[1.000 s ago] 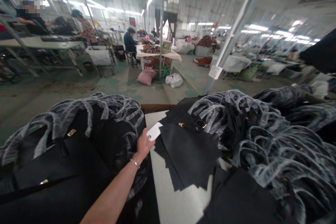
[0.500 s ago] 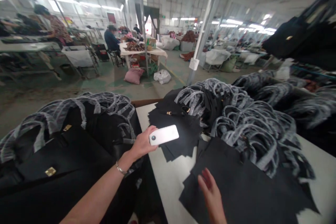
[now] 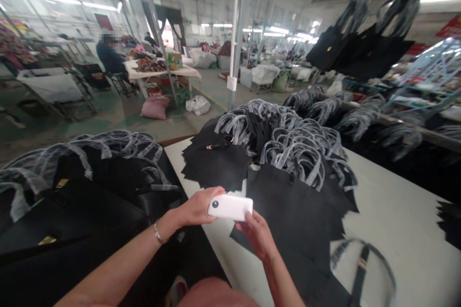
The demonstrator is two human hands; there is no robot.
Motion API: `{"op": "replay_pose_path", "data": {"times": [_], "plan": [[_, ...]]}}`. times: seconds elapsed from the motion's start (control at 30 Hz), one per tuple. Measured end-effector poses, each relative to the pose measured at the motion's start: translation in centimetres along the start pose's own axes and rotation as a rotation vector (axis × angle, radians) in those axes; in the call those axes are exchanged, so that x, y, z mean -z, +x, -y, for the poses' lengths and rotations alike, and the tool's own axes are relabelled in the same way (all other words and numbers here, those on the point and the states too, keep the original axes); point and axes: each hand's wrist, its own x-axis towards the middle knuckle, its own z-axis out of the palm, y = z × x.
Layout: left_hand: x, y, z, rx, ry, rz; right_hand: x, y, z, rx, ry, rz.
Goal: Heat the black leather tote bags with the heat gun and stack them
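Note:
A white phone-like device (image 3: pixel 234 207) with a round dark lens near its left end is held level in front of me. My left hand (image 3: pixel 200 207) is wrapped round its left end, a bracelet on that wrist. At the other end, my right hand (image 3: pixel 256 235) pinches the lower right corner between thumb and fingers. Below and behind the device lie black bag panels (image 3: pixel 288 211) on a pale table (image 3: pixel 382 201). Behind the panels are several handles (image 3: pixel 295 148) wrapped in clear plastic.
Finished-looking black bags (image 3: pixel 97 211) with wrapped handles fill the left side. More black bags (image 3: pixel 355 53) hang at the upper right. A metal post (image 3: pixel 236 38) rises beyond the table. A seated person (image 3: pixel 111 55) is at a far worktable (image 3: pixel 183 73). A strap with a buckle (image 3: pixel 361 266) lies front right.
My right hand has come up from over the panels and taken hold of the device's right end. The device is lower in view, and the view has swung to the right.

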Motion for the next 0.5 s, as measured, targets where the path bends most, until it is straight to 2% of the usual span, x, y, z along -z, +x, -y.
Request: {"op": "replay_pose_path", "data": {"times": [0.27,0.5], "plan": [[0.1,0.1,-0.3,-0.067,0.091,0.019,0.2,-1.3,-0.4,0.094,0.074,0.001],[1.9,0.8,-1.7,-0.109,0.086,0.073,-0.1,-2.2,-0.3,0.085,0.157,0.000]]}}
